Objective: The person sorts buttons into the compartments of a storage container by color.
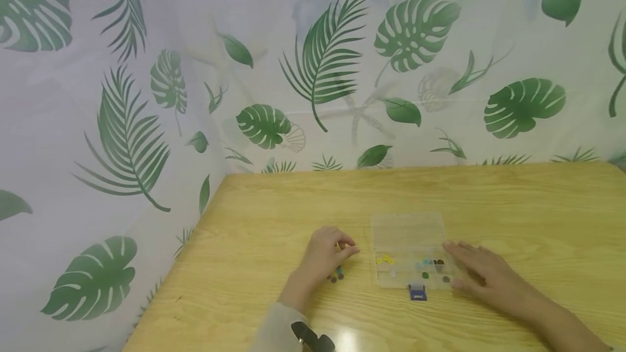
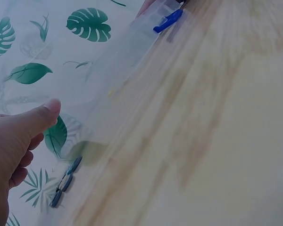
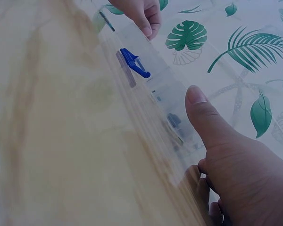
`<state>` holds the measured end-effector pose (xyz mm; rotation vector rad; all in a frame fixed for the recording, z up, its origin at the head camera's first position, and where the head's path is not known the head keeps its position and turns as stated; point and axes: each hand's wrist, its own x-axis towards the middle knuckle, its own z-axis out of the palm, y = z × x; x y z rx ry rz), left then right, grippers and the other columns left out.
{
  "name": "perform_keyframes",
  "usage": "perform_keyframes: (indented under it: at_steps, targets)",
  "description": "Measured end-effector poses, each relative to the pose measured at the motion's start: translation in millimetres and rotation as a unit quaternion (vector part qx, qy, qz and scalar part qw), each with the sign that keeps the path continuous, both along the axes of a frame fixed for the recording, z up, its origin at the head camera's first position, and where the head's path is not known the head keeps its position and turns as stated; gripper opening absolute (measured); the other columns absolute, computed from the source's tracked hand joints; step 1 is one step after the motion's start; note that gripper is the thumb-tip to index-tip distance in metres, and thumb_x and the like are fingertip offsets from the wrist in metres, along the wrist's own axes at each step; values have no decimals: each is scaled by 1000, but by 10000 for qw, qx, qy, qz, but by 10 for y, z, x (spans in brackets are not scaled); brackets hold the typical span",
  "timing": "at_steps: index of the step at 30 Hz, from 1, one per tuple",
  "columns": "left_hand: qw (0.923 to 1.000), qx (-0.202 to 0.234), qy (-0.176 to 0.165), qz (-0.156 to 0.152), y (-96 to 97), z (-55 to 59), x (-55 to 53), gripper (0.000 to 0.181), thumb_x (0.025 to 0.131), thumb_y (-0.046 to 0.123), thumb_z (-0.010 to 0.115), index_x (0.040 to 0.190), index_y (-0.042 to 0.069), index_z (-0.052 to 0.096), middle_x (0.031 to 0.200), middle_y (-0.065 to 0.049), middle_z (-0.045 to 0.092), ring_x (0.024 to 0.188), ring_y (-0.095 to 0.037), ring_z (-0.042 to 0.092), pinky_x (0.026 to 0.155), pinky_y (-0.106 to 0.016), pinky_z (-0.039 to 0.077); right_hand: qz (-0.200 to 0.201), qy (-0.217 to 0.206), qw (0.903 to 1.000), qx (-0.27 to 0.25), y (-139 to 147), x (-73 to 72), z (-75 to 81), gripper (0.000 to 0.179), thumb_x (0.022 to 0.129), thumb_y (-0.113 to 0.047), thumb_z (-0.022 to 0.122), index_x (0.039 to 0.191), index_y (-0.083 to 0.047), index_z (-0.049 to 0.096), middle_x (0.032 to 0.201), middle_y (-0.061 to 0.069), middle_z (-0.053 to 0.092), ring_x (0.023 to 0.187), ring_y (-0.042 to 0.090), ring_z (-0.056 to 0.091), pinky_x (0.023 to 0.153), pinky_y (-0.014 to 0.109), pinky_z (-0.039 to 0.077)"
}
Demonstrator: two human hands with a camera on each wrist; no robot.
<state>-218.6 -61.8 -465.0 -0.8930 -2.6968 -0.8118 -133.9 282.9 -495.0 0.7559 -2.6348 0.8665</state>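
My left hand [image 1: 325,254] is just left of a clear plastic box, over several small dark and blue round pieces [image 1: 334,279] on the table. Its thumb tip is close to its bent fingers; I cannot tell whether a small piece is between them. The compartment box [image 1: 401,282] lies with its clear lid [image 1: 408,230] folded back and its blue latch [image 1: 418,293] toward me. Inside are yellow pieces [image 1: 386,259], light-blue ones [image 1: 426,262], a green one [image 1: 425,275] and dark ones [image 1: 438,262]. My right hand [image 1: 489,276] rests at the box's right side, fingers extended.
The wooden table [image 1: 293,194] stretches around the box on all sides. A leaf-printed cloth [image 1: 342,69] hangs behind the table and along its left. There is a dark strap [image 1: 313,337] on my left forearm, over a light sleeve [image 1: 279,330].
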Motion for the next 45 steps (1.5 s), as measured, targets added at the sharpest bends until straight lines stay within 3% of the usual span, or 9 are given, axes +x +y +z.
perform_keyframes:
  at_steps: [5,14,24,33,38,45]
  targets:
    - [9997,188,-143,94,-157,-37,-8,23,87,40,64,92,19,70,78,14,57,81,-5,49,82,-28,42,3,105,9999,54,-6,-2,-12,69,84,-20,70,145,-15,38,141,14,47,133,-9,14,115,26,4]
    - [9933,600,-977,150,-345,-50,-28,22,86,40,66,91,19,70,79,13,56,79,-7,48,71,-23,43,8,99,9999,84,-2,-1,17,69,84,-20,70,145,-14,37,139,17,48,133,-12,13,113,17,1]
    - [9869,646,-1476,71,-583,-72,-35,17,86,38,67,90,21,70,83,11,58,81,-9,50,73,-25,44,-8,23,10000,53,0,-10,31,68,85,-21,70,145,-14,38,139,18,47,133,-10,14,115,22,3]
    - [9876,394,-1473,-359,-710,-84,2,15,79,35,75,87,22,71,76,13,57,76,-6,48,72,-23,42,-3,30,10000,49,-9,1,28,69,84,-21,70,145,-14,38,139,19,48,133,-12,13,114,21,2]
    - [9873,169,-1501,-499,-711,-71,7,13,80,33,75,88,23,72,79,15,59,78,-5,50,74,-22,41,12,-17,10000,2,-20,4,39,69,85,-20,69,145,-14,37,139,19,47,134,-11,13,116,27,4]
    - [9855,155,-1545,-685,-709,-113,-7,11,82,33,73,88,24,72,80,17,61,79,-4,51,75,-22,42,8,-81,10000,23,-25,9,45,68,85,-20,69,146,-14,37,139,20,46,133,-12,13,114,20,1]
